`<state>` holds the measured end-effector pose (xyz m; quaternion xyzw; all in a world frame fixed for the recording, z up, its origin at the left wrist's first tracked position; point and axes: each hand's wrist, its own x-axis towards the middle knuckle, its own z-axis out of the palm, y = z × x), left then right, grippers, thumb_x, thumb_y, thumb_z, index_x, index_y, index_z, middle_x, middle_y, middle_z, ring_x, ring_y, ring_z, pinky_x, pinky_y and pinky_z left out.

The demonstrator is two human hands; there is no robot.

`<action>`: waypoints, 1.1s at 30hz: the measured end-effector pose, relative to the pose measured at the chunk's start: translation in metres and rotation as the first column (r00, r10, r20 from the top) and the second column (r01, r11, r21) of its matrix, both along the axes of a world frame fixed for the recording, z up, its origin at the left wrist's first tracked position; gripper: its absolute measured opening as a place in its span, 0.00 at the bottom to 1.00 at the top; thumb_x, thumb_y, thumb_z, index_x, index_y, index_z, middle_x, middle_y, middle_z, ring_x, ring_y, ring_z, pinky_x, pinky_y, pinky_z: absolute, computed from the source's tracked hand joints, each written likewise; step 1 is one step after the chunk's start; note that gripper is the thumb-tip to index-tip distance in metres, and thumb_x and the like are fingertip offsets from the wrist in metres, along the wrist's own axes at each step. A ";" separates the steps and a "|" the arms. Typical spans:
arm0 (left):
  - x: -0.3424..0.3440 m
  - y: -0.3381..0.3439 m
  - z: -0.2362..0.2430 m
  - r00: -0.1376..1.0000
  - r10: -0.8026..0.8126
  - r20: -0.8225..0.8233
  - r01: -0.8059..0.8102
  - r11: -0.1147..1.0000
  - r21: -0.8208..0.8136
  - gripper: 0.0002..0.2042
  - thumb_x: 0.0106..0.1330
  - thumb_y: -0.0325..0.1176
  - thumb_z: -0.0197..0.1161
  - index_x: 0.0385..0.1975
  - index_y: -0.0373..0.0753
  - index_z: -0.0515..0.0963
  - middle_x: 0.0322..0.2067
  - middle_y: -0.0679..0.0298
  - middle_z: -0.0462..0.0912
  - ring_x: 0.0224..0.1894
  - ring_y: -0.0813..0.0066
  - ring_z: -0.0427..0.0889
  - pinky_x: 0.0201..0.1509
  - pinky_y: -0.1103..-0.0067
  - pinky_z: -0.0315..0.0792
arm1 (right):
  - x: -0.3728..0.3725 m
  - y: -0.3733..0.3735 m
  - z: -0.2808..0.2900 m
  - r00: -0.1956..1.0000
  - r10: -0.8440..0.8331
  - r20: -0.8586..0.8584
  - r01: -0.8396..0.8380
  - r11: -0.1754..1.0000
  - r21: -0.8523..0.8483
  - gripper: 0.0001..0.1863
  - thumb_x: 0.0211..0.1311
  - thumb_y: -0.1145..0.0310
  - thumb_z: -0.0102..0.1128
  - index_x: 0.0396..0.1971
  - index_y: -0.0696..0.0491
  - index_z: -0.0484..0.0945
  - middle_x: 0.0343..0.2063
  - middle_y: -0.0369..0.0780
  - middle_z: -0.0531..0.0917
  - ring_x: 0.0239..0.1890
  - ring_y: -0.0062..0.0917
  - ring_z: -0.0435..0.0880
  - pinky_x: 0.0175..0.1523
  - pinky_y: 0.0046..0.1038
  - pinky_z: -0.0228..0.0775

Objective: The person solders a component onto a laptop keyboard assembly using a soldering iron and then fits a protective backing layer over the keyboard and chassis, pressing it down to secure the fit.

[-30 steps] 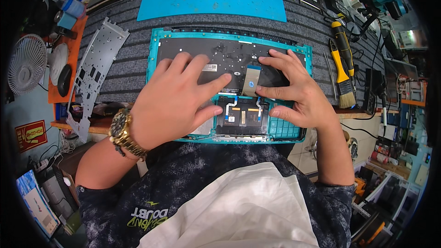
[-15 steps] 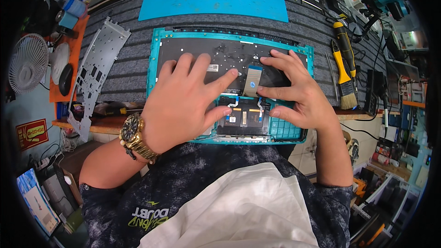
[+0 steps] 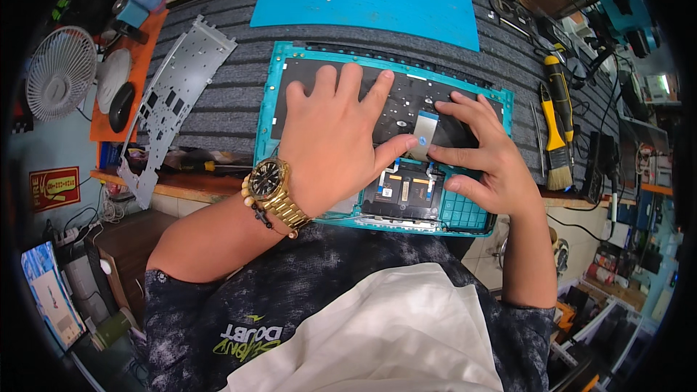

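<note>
A teal laptop cover [image 3: 465, 212] lies inner side up at the bench's front edge, a black keyboard backing sheet [image 3: 305, 78] filling its far part. My left hand [image 3: 335, 125], with a gold watch on the wrist, is spread flat on the sheet's left side. Its thumb tip reaches the lower left edge of a pale ribbon cable [image 3: 426, 131] with a blue end. On the other side, my right hand [image 3: 490, 151] rests with fingers apart, its index fingertip beside the cable's lower end. Nearer me sits the black touchpad unit [image 3: 404, 192] with small blue-ended flat cables. Neither hand grips anything.
A perforated silver metal plate [image 3: 181, 83] leans over the bench edge at left. Beyond the cover lies a blue mat [image 3: 370, 0]. At right are a yellow-handled brush [image 3: 556, 149], a yellow-and-black screwdriver [image 3: 557, 87] and thin tweezers [image 3: 538, 138]. A white fan [image 3: 62, 72] stands far left.
My left hand has shifted forward on the sheet; its thumb moved from over the touchpad to the ribbon cable. The right hand keeps nearly the same place on the cover. The whole view has shifted.
</note>
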<state>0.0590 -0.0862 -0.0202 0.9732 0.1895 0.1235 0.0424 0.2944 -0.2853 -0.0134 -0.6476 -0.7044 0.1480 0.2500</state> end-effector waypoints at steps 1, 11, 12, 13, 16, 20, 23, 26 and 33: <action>-0.001 0.002 0.000 1.000 0.016 0.003 -0.016 1.000 0.001 0.42 0.75 0.69 0.70 0.79 0.44 0.83 0.57 0.55 0.81 0.57 0.54 0.77 0.55 0.57 0.68 | 0.000 0.000 0.000 1.000 0.009 -0.001 -0.009 1.000 0.005 0.28 0.60 0.41 0.85 0.53 0.43 1.01 0.74 0.51 0.84 0.84 0.59 0.74 0.90 0.70 0.51; -0.041 0.034 -0.005 0.991 0.129 0.018 -0.130 0.983 0.127 0.41 0.77 0.67 0.69 0.76 0.37 0.84 0.63 0.49 0.81 0.66 0.49 0.77 0.68 0.50 0.64 | -0.001 0.001 -0.001 1.000 0.003 0.001 -0.003 1.000 -0.001 0.28 0.62 0.41 0.83 0.54 0.43 1.00 0.75 0.51 0.84 0.84 0.59 0.73 0.90 0.69 0.49; -0.044 0.036 -0.004 0.991 0.136 0.010 -0.137 0.983 0.125 0.41 0.78 0.67 0.69 0.76 0.37 0.84 0.64 0.48 0.81 0.67 0.49 0.77 0.70 0.49 0.64 | 0.000 0.001 -0.001 1.000 0.002 -0.001 -0.002 1.000 -0.005 0.28 0.62 0.40 0.83 0.54 0.43 1.00 0.75 0.51 0.84 0.84 0.59 0.73 0.90 0.69 0.49; -0.046 0.038 -0.003 0.990 0.139 0.007 -0.138 0.982 0.129 0.41 0.78 0.67 0.69 0.76 0.37 0.84 0.64 0.48 0.81 0.67 0.49 0.77 0.70 0.49 0.64 | 0.000 0.001 -0.001 1.000 0.000 -0.004 0.000 1.000 -0.009 0.28 0.62 0.40 0.83 0.54 0.43 1.00 0.75 0.51 0.84 0.84 0.59 0.73 0.90 0.69 0.49; -0.051 0.045 -0.002 0.987 0.162 -0.005 -0.160 0.978 0.135 0.41 0.78 0.67 0.69 0.76 0.37 0.84 0.64 0.48 0.81 0.67 0.48 0.77 0.71 0.49 0.64 | 0.000 0.001 -0.001 1.000 -0.003 -0.005 0.003 1.000 -0.006 0.29 0.61 0.38 0.83 0.55 0.43 1.00 0.75 0.52 0.84 0.84 0.59 0.73 0.90 0.69 0.50; -0.059 0.050 0.001 0.986 0.167 -0.022 -0.163 0.977 0.140 0.42 0.78 0.68 0.69 0.77 0.37 0.84 0.64 0.47 0.82 0.68 0.47 0.77 0.71 0.49 0.64 | 0.001 0.001 -0.002 1.000 0.002 -0.007 -0.003 1.000 -0.007 0.30 0.61 0.38 0.83 0.55 0.43 1.00 0.75 0.52 0.83 0.85 0.59 0.73 0.90 0.70 0.50; -0.064 0.056 0.002 0.983 0.179 -0.031 -0.173 0.974 0.143 0.42 0.78 0.68 0.68 0.76 0.36 0.84 0.65 0.46 0.82 0.69 0.46 0.77 0.72 0.48 0.63 | 0.002 0.001 -0.002 1.000 0.010 -0.010 -0.010 1.000 -0.004 0.30 0.60 0.37 0.83 0.55 0.43 1.00 0.76 0.52 0.83 0.85 0.59 0.72 0.90 0.70 0.50; -0.064 0.058 0.002 0.980 0.193 -0.054 -0.184 0.973 0.138 0.43 0.78 0.70 0.68 0.77 0.36 0.83 0.67 0.45 0.81 0.71 0.44 0.77 0.74 0.46 0.63 | 0.002 0.000 -0.004 1.000 0.004 -0.013 -0.004 1.000 -0.004 0.30 0.60 0.37 0.83 0.55 0.43 1.00 0.76 0.52 0.83 0.85 0.60 0.72 0.89 0.71 0.50; -0.038 0.014 -0.004 0.997 0.082 -0.006 -0.081 0.993 0.084 0.48 0.73 0.74 0.68 0.79 0.37 0.80 0.81 0.39 0.72 0.83 0.36 0.69 0.83 0.29 0.55 | 0.004 0.001 -0.002 1.000 0.013 -0.010 -0.013 1.000 -0.014 0.31 0.60 0.36 0.83 0.55 0.43 1.00 0.77 0.53 0.82 0.85 0.60 0.71 0.89 0.71 0.48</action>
